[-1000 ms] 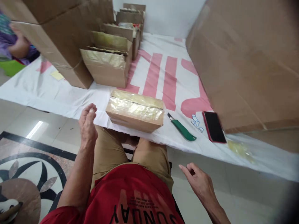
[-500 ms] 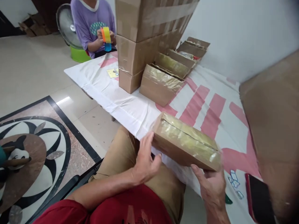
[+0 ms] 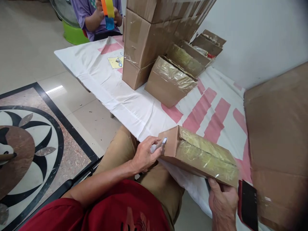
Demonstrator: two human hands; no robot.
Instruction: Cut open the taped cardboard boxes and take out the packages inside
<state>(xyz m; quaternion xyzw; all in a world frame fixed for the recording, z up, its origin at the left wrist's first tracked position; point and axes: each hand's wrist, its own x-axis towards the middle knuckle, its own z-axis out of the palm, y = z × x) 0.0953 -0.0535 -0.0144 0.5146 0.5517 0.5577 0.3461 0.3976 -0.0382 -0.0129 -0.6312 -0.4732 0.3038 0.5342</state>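
A cardboard box (image 3: 199, 170) sealed along its top with clear, yellowish packing tape is tilted at the table's near edge. My right hand (image 3: 223, 199) grips its lower right end, thumb on the near side and the other fingers partly hidden. At the box's left end, my left hand (image 3: 146, 152) has its thumb and fingers apart and holds nothing visible. Its fingertips are close to a small blue-edged white patch (image 3: 164, 140) on the end face; whether they touch is unclear.
Stacked taped cartons (image 3: 137, 41) stand farther back, beside a row of smaller boxes (image 3: 170, 80). A phone (image 3: 249, 203) lies at the right, near a large cardboard panel (image 3: 276, 134). Across the white-and-pink tablecloth (image 3: 134, 109), another person holds a tape dispenser (image 3: 109, 12).
The box has shifted right and turned, so its left end face now shows. My left hand has moved slightly, its fingers now by that face. The view has also shifted.
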